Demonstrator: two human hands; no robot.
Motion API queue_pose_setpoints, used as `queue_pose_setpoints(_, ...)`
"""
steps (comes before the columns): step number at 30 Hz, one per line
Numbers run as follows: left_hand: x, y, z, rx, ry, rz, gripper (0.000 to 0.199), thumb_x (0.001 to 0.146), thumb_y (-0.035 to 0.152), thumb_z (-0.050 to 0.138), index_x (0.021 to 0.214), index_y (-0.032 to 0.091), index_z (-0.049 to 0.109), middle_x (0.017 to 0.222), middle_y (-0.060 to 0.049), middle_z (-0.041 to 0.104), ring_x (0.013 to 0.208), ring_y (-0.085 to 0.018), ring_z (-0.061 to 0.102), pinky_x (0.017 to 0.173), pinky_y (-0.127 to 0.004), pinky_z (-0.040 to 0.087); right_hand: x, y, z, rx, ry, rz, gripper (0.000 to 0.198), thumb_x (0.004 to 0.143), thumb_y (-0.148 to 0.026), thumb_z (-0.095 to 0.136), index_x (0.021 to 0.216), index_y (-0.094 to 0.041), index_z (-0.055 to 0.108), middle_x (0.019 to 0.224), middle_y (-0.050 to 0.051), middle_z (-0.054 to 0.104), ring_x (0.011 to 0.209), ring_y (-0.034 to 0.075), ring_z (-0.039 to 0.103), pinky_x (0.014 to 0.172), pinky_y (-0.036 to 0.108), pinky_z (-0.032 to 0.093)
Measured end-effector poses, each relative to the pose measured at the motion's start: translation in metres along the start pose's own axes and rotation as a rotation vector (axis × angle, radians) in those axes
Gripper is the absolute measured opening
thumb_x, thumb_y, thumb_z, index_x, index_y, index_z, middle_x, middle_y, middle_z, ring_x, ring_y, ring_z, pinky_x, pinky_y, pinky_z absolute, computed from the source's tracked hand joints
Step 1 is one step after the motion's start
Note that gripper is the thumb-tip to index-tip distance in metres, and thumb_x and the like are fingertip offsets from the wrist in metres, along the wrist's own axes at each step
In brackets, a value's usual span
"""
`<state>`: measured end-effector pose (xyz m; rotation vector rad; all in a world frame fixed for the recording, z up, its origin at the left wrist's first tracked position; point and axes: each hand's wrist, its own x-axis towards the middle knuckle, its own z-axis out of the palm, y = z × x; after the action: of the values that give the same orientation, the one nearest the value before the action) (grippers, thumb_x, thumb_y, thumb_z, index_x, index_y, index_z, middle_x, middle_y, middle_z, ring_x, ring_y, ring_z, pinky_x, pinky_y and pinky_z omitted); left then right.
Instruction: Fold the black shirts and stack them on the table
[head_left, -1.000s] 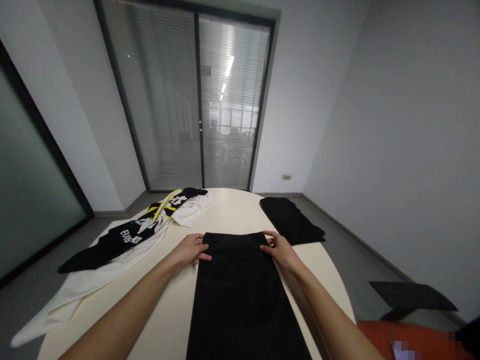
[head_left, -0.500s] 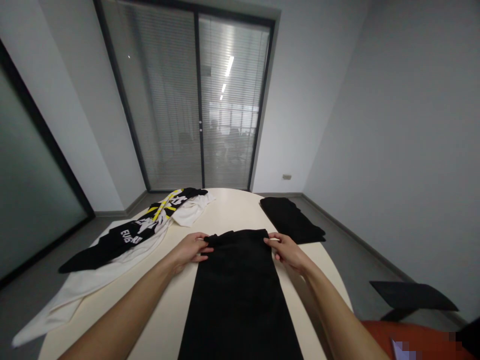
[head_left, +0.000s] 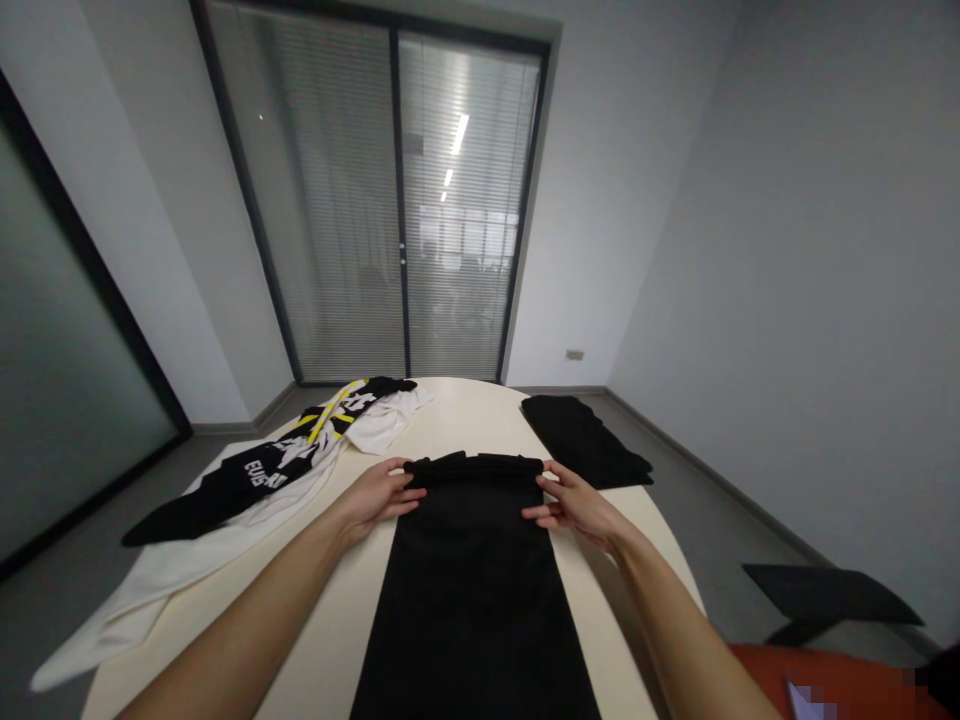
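Observation:
A long black garment (head_left: 474,590) lies flat on the table, running from mid-table down past the bottom of the view. Its exact kind cannot be made out. The far end is turned over into a narrow folded band. At that band's left corner, my left hand (head_left: 379,500) pinches the cloth between thumb and fingers. My right hand (head_left: 577,502) grips the right corner the same way, with its lower fingers resting on the cloth below the band.
The pale round-edged table (head_left: 465,410) carries a folded black garment (head_left: 581,440) at its far right. Along the left edge lie a black printed garment (head_left: 262,465) and white cloth (head_left: 97,640) that hangs over the side. A chair with a black armrest (head_left: 829,592) stands at the right.
The garment's far edge has been turned over toward me, forming a straighter, thicker band. Both hands have stayed at its corners, and the right fingers now reach further over the cloth.

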<state>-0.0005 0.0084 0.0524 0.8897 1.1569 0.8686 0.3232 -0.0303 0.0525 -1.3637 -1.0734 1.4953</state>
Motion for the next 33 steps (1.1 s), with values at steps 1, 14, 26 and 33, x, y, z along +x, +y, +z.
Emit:
queue_pose_setpoints(1, 0.0, 0.0, 0.0, -0.003, 0.0, 0.003, 0.024, 0.088, 0.013, 0.061, 0.11, 0.02, 0.055, 0.116, -0.012, 0.07, 0.093, -0.022, 0.074, 0.075, -0.027, 0.059, 0.001, 0.001, -0.001, 0.003, 0.007, 0.0, 0.025, 0.087, -0.031, 0.067, 0.101, -0.025, 0.046, 0.089, -0.002, 0.057, 0.083, 0.022, 0.075, 0.06, 0.023, 0.058)
queue_pose_setpoints(14, -0.007, 0.01, 0.001, -0.174, -0.151, 0.253, 0.03, 0.079, 0.02, 0.073, 0.103, 0.025, 0.055, 0.107, -0.003, 0.065, 0.102, -0.02, 0.066, 0.086, -0.035, 0.055, -0.003, -0.011, 0.009, 0.042, -0.061, -0.316, 0.025, 0.077, -0.042, 0.067, 0.091, -0.025, 0.055, 0.118, 0.002, 0.061, 0.11, 0.02, 0.057, 0.096, 0.038, 0.05)
queue_pose_setpoints(26, -0.016, 0.014, -0.03, 0.024, -0.535, 0.204, 0.026, 0.074, 0.029, 0.081, 0.089, 0.019, 0.063, 0.094, -0.002, 0.063, 0.091, -0.017, 0.06, 0.089, -0.033, 0.047, -0.014, -0.014, -0.004, 0.011, -0.347, -0.274, 0.012, 0.062, -0.024, 0.052, 0.073, -0.02, 0.049, 0.139, 0.007, 0.054, 0.104, 0.025, 0.056, 0.08, 0.034, 0.047)
queue_pose_setpoints(33, -0.017, 0.014, -0.033, 0.441, -0.685, 0.172, 0.03, 0.071, 0.039, 0.082, 0.085, 0.018, 0.066, 0.1, -0.004, 0.066, 0.091, -0.017, 0.059, 0.086, -0.028, 0.043, -0.016, -0.015, -0.009, -0.314, -0.499, -0.294, 0.014, 0.06, -0.02, 0.052, 0.073, -0.02, 0.053, 0.106, 0.007, 0.068, 0.102, 0.024, 0.055, 0.083, 0.033, 0.041)
